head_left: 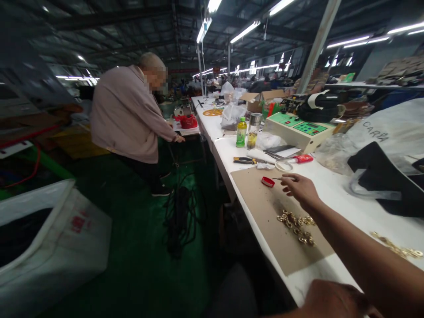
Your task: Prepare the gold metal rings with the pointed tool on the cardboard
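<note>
My right hand (pixel 300 189) reaches over a brown board on the table. Its thumb and fingers pinch a thin, pointed tool (pixel 278 178), too small to name exactly. Just left of the tool's tip lies a small red dish-like piece (pixel 267 181). A pile of gold-coloured metal rings or links (pixel 296 225) rests on the brown board (pixel 265 221), below my right hand. At the bottom edge is my left hand (pixel 334 300), blurred and partly cut off, near the table's front edge. Its fingers are not clear.
Pliers (pixel 244 160), a tape roll (pixel 284 166), a red-labelled tube (pixel 303 158), a green bottle (pixel 241 132) and a tumbler (pixel 253 131) stand or lie beyond the board. A control box (pixel 298 130) sits behind. A person (pixel 129 115) bends over at left, near a white bin (pixel 82 238).
</note>
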Tool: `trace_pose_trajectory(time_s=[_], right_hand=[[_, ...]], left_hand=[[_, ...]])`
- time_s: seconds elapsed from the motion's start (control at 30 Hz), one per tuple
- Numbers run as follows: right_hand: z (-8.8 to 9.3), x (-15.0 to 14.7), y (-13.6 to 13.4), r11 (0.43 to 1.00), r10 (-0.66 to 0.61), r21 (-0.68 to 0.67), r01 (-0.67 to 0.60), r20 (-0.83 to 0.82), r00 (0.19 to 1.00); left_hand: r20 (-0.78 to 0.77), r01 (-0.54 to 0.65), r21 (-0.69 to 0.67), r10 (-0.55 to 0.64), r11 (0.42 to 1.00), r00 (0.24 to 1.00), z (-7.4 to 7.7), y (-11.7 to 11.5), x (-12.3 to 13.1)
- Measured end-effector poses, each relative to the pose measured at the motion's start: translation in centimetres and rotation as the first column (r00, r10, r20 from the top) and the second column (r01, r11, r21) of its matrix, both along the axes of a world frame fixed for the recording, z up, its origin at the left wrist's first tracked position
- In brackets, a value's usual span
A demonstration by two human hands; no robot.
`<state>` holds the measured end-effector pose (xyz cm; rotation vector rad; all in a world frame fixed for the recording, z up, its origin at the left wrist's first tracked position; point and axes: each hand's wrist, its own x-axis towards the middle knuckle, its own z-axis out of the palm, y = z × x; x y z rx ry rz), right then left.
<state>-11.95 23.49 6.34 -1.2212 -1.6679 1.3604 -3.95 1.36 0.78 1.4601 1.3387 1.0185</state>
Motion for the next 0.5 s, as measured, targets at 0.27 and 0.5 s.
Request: trace_pose_trajectory(time_s=[0.27, 0.5], right_hand=[[3.0, 1.8, -1.5, 0.928, -0.128, -0.372, 0.0, -0.319, 0.939], [4.2, 3.2, -4.3, 0.874, -0.119, -0.469, -0.124, -0.454, 0.883]], left_hand=[[0.067, -0.19, -0.08, 0.196, 0.978, 0.978, -0.6, 0.5, 1.0], [0.309, -0.603, -0.137, 0.612, 0.786, 0.728, 1.1, -2.0, -5.6]])
